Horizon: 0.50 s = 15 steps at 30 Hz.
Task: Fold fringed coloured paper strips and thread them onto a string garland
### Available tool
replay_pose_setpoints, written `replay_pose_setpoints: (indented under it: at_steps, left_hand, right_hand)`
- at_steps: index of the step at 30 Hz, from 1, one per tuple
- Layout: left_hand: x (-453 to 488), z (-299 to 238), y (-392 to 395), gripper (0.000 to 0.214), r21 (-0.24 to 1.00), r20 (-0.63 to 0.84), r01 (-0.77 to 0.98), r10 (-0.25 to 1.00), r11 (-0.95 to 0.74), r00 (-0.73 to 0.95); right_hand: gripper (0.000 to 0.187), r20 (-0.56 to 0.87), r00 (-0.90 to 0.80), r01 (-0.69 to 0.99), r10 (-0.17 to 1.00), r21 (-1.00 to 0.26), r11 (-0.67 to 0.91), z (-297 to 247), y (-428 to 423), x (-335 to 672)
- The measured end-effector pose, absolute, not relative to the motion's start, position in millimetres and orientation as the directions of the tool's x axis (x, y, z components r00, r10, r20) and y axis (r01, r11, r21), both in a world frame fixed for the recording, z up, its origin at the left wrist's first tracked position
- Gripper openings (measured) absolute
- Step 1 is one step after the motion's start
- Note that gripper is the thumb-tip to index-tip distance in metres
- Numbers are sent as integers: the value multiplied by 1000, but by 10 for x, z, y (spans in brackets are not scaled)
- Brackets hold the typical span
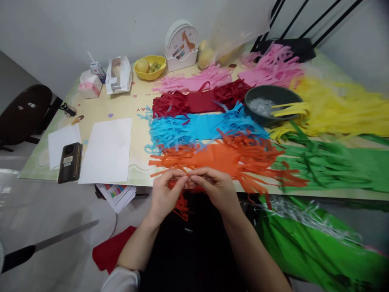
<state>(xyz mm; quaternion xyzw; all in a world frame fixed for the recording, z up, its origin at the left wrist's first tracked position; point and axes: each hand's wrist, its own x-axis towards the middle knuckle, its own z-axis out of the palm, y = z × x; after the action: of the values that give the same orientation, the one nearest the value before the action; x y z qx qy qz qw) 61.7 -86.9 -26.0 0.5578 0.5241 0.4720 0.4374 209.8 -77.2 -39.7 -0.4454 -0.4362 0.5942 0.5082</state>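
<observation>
My left hand and my right hand meet at the table's near edge, fingers pinched together on a piece of orange fringed tissue paper that hangs down between them. Just beyond my fingers lies an orange fringed paper sheet on the table. Behind it lie a blue fringed sheet, a dark red one and a pink one. Much of the held piece is hidden by my fingers.
Green fringed paper and yellow fringed paper cover the right side around a dark bowl. White paper sheets and a dark phone-like device lie left. A yellow fruit bowl, giraffe clock and cartons stand at the back.
</observation>
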Motion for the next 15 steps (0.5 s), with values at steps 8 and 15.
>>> replay_pose_setpoints:
  at_steps: [8, 15]
  left_hand:
    - [506, -258, -829, 11, 811, 270, 491, 948, -318, 169]
    - [503, -356, -843, 12, 863, 195, 445, 970, -240, 144]
  right_hand:
    - [25, -127, -163, -276, 979, -946, -168, -441, -735, 2131]
    - [26, -126, -198, -165, 972, -973, -159, -477, -752, 2165]
